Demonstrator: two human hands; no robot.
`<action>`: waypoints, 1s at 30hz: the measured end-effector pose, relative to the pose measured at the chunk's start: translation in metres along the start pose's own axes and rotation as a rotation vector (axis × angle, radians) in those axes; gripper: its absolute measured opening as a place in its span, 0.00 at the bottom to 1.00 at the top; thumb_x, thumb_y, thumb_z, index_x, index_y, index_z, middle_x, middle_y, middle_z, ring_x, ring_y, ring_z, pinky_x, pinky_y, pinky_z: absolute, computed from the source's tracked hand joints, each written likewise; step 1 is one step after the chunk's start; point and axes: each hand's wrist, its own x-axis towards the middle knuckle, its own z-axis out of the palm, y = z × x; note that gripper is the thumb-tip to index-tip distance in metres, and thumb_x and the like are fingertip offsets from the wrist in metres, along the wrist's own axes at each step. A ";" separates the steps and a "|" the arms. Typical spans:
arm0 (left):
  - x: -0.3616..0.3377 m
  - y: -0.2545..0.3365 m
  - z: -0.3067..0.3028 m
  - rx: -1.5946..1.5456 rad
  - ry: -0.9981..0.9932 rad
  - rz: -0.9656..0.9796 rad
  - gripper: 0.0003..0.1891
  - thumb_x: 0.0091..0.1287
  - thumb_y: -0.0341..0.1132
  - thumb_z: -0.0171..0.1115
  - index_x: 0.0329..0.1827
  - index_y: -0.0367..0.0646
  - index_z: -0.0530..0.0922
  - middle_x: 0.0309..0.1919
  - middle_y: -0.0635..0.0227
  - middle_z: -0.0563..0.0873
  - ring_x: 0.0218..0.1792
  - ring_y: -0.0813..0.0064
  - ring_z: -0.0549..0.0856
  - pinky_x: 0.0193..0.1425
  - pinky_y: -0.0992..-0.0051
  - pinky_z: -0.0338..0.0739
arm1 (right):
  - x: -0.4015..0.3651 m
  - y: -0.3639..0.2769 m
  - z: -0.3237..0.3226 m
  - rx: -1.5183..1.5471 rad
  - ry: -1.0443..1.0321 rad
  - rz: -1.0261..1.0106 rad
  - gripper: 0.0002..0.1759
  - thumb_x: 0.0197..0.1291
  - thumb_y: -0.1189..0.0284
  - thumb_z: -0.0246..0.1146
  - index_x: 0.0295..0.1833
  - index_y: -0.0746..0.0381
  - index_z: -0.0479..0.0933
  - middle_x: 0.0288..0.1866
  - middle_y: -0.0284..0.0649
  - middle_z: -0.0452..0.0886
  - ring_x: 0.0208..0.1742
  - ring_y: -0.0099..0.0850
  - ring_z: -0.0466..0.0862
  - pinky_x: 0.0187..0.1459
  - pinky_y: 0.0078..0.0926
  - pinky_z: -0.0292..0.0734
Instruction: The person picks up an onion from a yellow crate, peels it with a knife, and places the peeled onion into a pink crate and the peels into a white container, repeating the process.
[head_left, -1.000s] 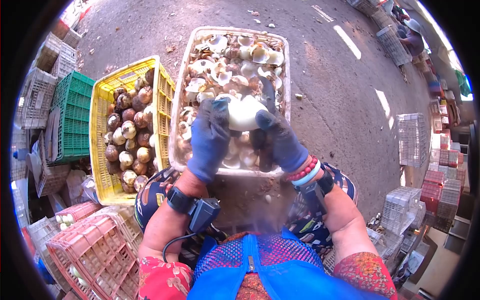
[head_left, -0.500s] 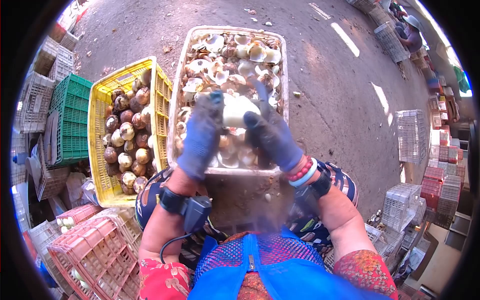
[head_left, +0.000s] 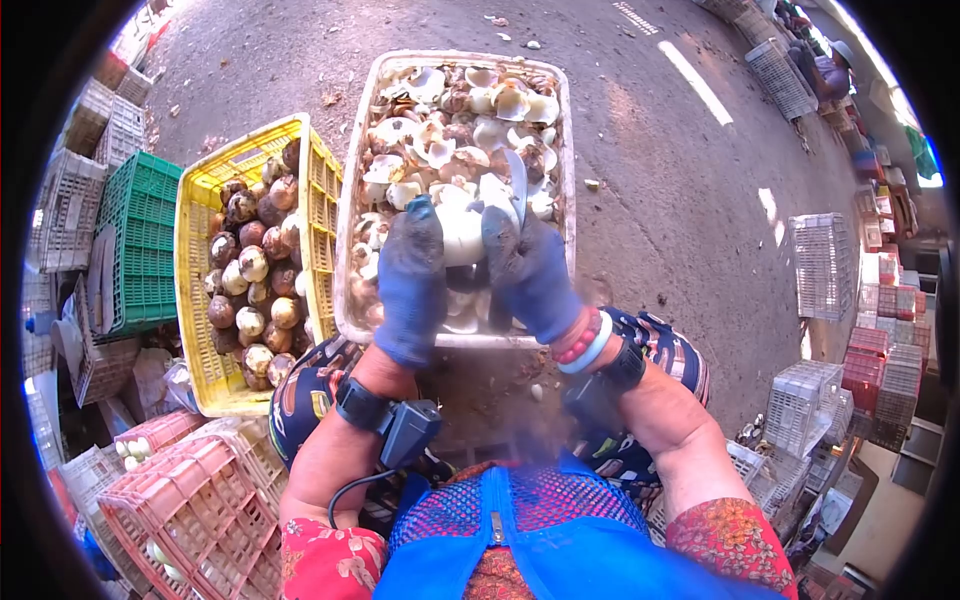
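Note:
Both hands wear blue gloves with dark palms and fingers. My left hand (head_left: 412,275) is closed on the left side of a smooth white onion-like bulb (head_left: 461,236), above the peel-filled tray. In my right hand (head_left: 530,270) is a knife with a curved blade (head_left: 518,182) pointing up and away, its handle mostly hidden. The right fingers also touch the bulb's right side, where a white piece (head_left: 494,192) stands up beside the blade. Under the hands, the white tray (head_left: 571,150) holds curved white and brown peels (head_left: 430,135).
To the left stands a yellow crate (head_left: 190,300) of brown-skinned round bulbs (head_left: 253,263). Beyond it is a green crate (head_left: 150,240). Pink crates (head_left: 190,500) sit at lower left, and white crates (head_left: 822,265) at right. A person (head_left: 832,75) sits at far upper right.
Both hands have come slightly lower and closer together around the bulb. The knife blade, blurred before, now stands upright against the bulb's right side, with a white piece beside it.

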 end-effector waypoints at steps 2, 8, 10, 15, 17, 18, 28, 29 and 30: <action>0.005 -0.009 -0.007 -0.044 -0.053 -0.046 0.18 0.72 0.32 0.58 0.62 0.33 0.74 0.51 0.48 0.83 0.49 0.50 0.84 0.55 0.60 0.79 | 0.003 -0.010 -0.004 0.091 -0.004 -0.008 0.23 0.75 0.58 0.58 0.60 0.68 0.76 0.42 0.43 0.86 0.37 0.25 0.85 0.38 0.26 0.81; 0.016 -0.023 -0.009 0.010 -0.138 -0.089 0.18 0.74 0.40 0.60 0.59 0.35 0.78 0.50 0.51 0.85 0.47 0.58 0.86 0.54 0.60 0.81 | 0.008 -0.015 -0.009 0.615 -0.046 0.350 0.22 0.72 0.58 0.62 0.56 0.67 0.79 0.35 0.36 0.85 0.36 0.25 0.84 0.39 0.26 0.80; 0.019 0.002 -0.006 -0.102 -0.152 -0.233 0.19 0.73 0.43 0.62 0.56 0.36 0.79 0.49 0.53 0.85 0.44 0.64 0.87 0.50 0.63 0.83 | 0.007 -0.015 -0.016 0.483 -0.052 0.370 0.21 0.72 0.59 0.62 0.57 0.67 0.79 0.38 0.38 0.86 0.38 0.24 0.85 0.40 0.26 0.81; 0.010 0.053 -0.001 -0.020 -0.171 -0.257 0.23 0.65 0.47 0.72 0.50 0.35 0.79 0.35 0.62 0.88 0.33 0.78 0.86 0.38 0.75 0.81 | 0.005 -0.019 -0.019 0.241 -0.104 0.199 0.18 0.71 0.65 0.62 0.57 0.67 0.77 0.42 0.47 0.86 0.41 0.33 0.86 0.42 0.31 0.81; 0.006 0.053 -0.001 0.030 -0.151 -0.241 0.23 0.62 0.45 0.75 0.47 0.35 0.77 0.34 0.64 0.88 0.33 0.79 0.86 0.39 0.76 0.80 | 0.003 -0.007 -0.019 0.199 -0.118 0.057 0.18 0.70 0.67 0.62 0.58 0.68 0.76 0.43 0.51 0.85 0.41 0.38 0.86 0.43 0.33 0.81; 0.006 0.053 -0.002 0.039 -0.155 -0.230 0.23 0.62 0.45 0.75 0.47 0.35 0.77 0.35 0.64 0.88 0.33 0.78 0.86 0.40 0.76 0.80 | 0.002 -0.004 -0.020 0.179 -0.125 0.011 0.17 0.70 0.68 0.61 0.58 0.68 0.76 0.44 0.53 0.85 0.41 0.41 0.86 0.43 0.35 0.80; 0.016 0.056 -0.023 -0.353 -0.358 -0.399 0.29 0.69 0.57 0.63 0.55 0.37 0.77 0.34 0.61 0.86 0.26 0.74 0.84 0.33 0.71 0.83 | 0.005 -0.016 -0.031 0.379 -0.220 0.315 0.18 0.72 0.69 0.55 0.61 0.69 0.77 0.42 0.38 0.86 0.37 0.23 0.84 0.35 0.21 0.79; 0.020 0.051 -0.029 -0.474 -0.379 -0.444 0.30 0.70 0.59 0.61 0.56 0.37 0.76 0.34 0.58 0.87 0.26 0.72 0.84 0.33 0.71 0.83 | 0.009 -0.018 -0.038 0.451 -0.270 0.420 0.19 0.72 0.68 0.56 0.61 0.69 0.77 0.43 0.38 0.86 0.37 0.23 0.84 0.35 0.20 0.78; 0.023 0.049 -0.034 -0.595 -0.392 -0.485 0.31 0.71 0.60 0.58 0.57 0.37 0.76 0.35 0.56 0.87 0.26 0.70 0.85 0.33 0.71 0.82 | 0.013 -0.019 -0.042 0.554 -0.280 0.421 0.19 0.71 0.66 0.57 0.60 0.68 0.77 0.43 0.38 0.86 0.37 0.24 0.84 0.35 0.20 0.78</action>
